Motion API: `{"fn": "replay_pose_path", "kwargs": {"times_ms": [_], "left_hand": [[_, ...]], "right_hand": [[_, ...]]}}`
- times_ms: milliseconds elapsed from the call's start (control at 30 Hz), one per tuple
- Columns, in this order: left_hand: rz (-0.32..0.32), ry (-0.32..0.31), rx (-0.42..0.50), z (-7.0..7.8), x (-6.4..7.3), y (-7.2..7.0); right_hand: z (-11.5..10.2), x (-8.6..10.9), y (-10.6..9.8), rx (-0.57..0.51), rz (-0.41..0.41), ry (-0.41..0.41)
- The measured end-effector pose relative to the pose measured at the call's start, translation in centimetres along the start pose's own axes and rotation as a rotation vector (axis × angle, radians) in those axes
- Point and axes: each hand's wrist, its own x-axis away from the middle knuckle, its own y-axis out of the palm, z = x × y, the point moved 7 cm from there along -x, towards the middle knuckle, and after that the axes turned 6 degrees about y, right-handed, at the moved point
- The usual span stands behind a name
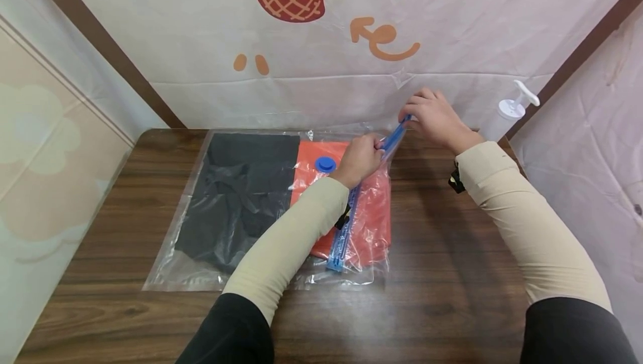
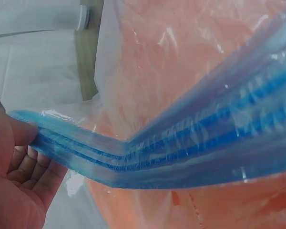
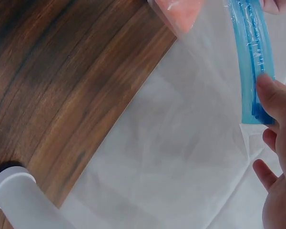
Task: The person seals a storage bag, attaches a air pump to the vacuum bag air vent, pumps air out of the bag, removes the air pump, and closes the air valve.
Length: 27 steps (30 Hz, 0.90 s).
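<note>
A clear plastic vacuum storage bag lies flat on the wooden table. Inside it are a folded dark cloth on the left and an orange-red cloth on the right. A round blue valve sits over the orange-red part. The bag's blue zip strip runs along its right side, with its far end lifted. My left hand pinches this strip a little short of the end. Thumb and fingers of my right hand pinch the far end, other fingers loosely bent.
At the back right corner stands a white pump bottle, beyond my right hand. A pale printed curtain hangs right behind the table's back edge, with more fabric at both sides. Bare wood shows right of the bag.
</note>
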Motion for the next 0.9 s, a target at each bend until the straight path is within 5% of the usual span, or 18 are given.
{"fn": "replay_pose_path", "kwargs": {"times_ms": [667, 900], "left_hand": [[-0.002, -0.03, 0.009, 0.2, -0.01, -0.15], [-0.009, -0.03, 0.01, 0.17, -0.14, -0.02]], "right_hand": [[-0.01, -0.21, 0.08, 0.056, -0.005, 0.002], [-0.13, -0.09, 0.31, 0.108, 0.057, -0.066]]}}
